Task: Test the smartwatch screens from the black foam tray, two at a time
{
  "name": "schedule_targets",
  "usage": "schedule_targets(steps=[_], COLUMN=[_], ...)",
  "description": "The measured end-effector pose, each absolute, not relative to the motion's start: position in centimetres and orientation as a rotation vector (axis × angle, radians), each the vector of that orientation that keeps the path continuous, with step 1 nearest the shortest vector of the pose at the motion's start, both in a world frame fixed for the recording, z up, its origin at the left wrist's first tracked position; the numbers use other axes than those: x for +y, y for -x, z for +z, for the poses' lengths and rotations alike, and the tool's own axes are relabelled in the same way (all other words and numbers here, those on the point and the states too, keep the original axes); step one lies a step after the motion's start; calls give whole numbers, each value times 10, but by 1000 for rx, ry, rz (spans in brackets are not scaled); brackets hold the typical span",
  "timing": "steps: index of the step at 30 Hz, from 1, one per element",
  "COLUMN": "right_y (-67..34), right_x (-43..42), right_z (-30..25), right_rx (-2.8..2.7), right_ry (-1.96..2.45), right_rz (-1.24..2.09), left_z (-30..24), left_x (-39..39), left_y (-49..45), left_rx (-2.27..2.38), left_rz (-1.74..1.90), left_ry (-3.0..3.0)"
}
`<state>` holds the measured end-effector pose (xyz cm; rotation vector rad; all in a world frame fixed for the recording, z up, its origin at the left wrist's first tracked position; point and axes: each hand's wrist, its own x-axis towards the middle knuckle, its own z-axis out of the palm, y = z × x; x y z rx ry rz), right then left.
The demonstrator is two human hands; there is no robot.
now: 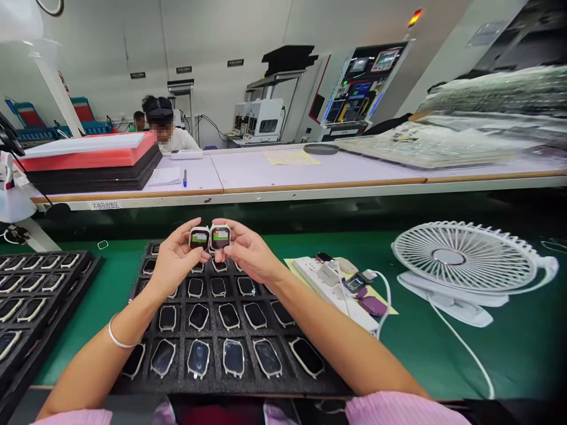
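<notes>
My left hand [173, 260] pinches a small square smartwatch body [199, 238] with a lit screen. My right hand [245, 251] pinches a second lit watch body [220, 236] right beside it. Both are held up side by side above a black foam tray [177, 378]. The tray's pockets hold several dark-screened watch bodies [198, 316]. A thin bracelet circles my left wrist.
A second black tray [31, 289] with more watch bodies lies at the left. A white power strip [336, 292] with plugs and chargers sits to the right on the green mat, beside a white desk fan [465, 260]. Across the far bench sits a person [166, 127].
</notes>
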<state>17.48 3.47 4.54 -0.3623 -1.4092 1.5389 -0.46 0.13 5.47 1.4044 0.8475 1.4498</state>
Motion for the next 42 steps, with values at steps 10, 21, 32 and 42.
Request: schedule_targets(steps=[10,21,32,42], right_y=[-175,-178,-182,-180], right_x=[33,30,30,21], right_z=[15,12,6,9], right_rx=[-1341,-1316,-1369,-1258], right_ry=[441,444,405,434], right_rz=[1633,1611,1577,1731], left_z=[30,27,25,24], left_x=[-1,-4,-9,-18], left_y=[2,5,5,10], left_rx=[968,910,886,941], left_rz=[1429,1380,1346,1316], left_ry=[-1323,-1374,-1367,-1226])
